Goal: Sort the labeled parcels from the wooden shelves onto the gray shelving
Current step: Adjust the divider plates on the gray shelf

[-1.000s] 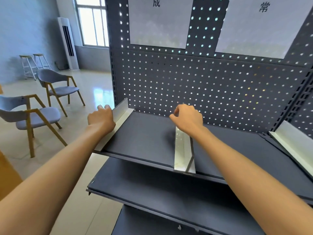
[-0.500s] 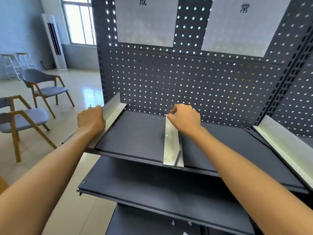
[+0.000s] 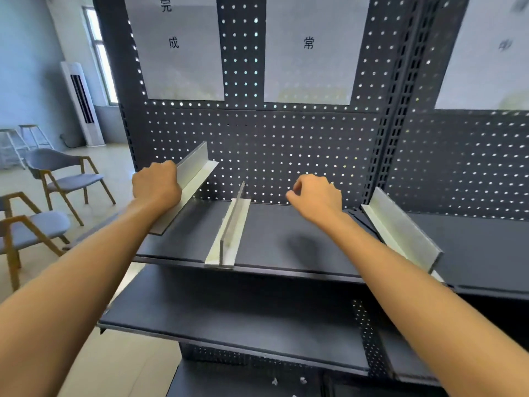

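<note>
My right hand (image 3: 315,197) has let go of the middle divider (image 3: 229,233), fingers loosely curled and holding nothing; my left hand (image 3: 157,186) grips the divider at 10 o'clock (image 3: 194,173). I count 3 dividers, 2 shelves (image 3: 286,245).

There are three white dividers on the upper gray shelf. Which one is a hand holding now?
The leftmost divider, at the shelf's left end: the left hand grips it. The middle divider and the right divider stand untouched; the right hand hovers between them.
</note>
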Action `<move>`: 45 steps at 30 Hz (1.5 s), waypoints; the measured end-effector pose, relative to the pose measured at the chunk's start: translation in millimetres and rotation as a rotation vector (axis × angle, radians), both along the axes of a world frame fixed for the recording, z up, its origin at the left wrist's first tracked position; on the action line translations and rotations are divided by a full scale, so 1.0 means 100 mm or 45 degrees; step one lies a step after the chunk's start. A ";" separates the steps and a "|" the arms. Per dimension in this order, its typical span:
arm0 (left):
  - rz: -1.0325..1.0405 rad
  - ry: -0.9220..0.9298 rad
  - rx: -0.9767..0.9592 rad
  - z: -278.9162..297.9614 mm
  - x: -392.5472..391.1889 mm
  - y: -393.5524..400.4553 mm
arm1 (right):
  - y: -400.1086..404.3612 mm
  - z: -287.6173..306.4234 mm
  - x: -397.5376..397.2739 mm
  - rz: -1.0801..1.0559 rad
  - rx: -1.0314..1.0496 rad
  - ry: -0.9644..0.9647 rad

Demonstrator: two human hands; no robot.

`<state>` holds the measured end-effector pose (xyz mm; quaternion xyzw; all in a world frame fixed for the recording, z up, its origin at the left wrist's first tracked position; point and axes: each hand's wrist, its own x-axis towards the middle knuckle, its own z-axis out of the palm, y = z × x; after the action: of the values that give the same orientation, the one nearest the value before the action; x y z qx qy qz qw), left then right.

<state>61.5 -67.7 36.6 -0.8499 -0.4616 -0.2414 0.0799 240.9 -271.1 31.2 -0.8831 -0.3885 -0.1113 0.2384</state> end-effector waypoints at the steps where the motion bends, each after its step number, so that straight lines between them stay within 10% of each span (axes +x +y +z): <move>1: -0.015 -0.022 0.011 0.03 0.05 -0.13 | -0.14 0.02 0.07 -0.008 0.005 0.002; 45: -0.327 -0.112 -0.007 0.10 3.44 -4.17 | -4.44 -0.04 3.07 -0.418 -0.002 -0.021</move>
<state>405.4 -484.7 46.4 -0.8907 -0.3528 -0.2854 0.0257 547.5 -715.4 27.1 -0.9339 -0.2409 -0.1558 0.2133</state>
